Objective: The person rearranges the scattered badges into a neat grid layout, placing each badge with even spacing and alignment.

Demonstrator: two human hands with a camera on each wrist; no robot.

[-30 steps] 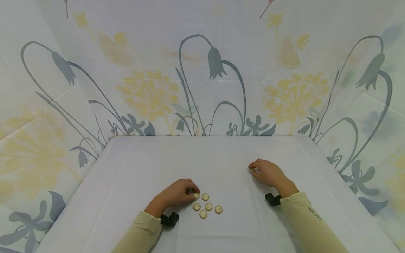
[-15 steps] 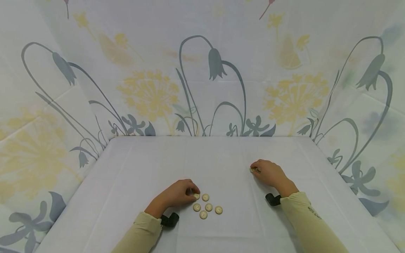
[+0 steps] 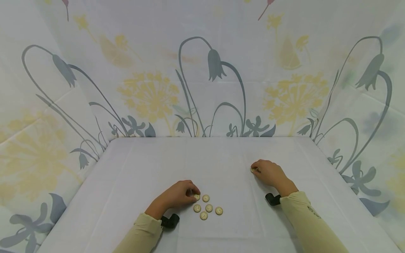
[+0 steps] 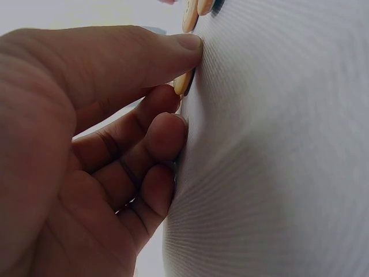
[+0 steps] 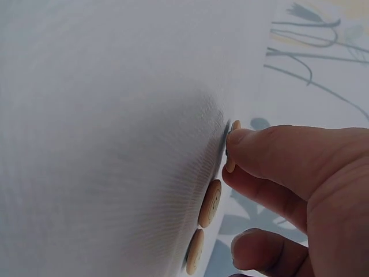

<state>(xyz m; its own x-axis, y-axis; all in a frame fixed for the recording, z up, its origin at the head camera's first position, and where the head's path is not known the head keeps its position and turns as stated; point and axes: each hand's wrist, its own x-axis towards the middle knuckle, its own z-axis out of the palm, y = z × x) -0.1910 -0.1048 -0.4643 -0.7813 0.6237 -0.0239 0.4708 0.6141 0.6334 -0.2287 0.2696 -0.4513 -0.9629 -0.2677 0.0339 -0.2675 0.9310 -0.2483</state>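
My left hand [image 3: 180, 194] rests low over the white table and pinches a round wooden button [image 4: 183, 82] between thumb and fingers. Close beside it lie several similar buttons in a loose group, among them a button [image 3: 206, 198] just to its right and a button [image 3: 219, 211] at the group's right edge. Farther back and to the right, my right hand [image 3: 269, 173] holds a button [image 5: 232, 163] at the tips of thumb and index finger. Under that hand, the right wrist view shows two more buttons, a nearer button [image 5: 195, 252] and a middle button [image 5: 210, 203].
White cloth covers the table [image 3: 152, 158]. Behind it and at both sides stand cloth walls [image 3: 202, 88] printed with flowers. A black wrist device [image 3: 170, 221] sits on the left wrist, another wrist device [image 3: 272, 199] on the right.
My right hand has shifted very slightly to the right with its fingers at the button. My left hand and the group of buttons stay practically where they were.
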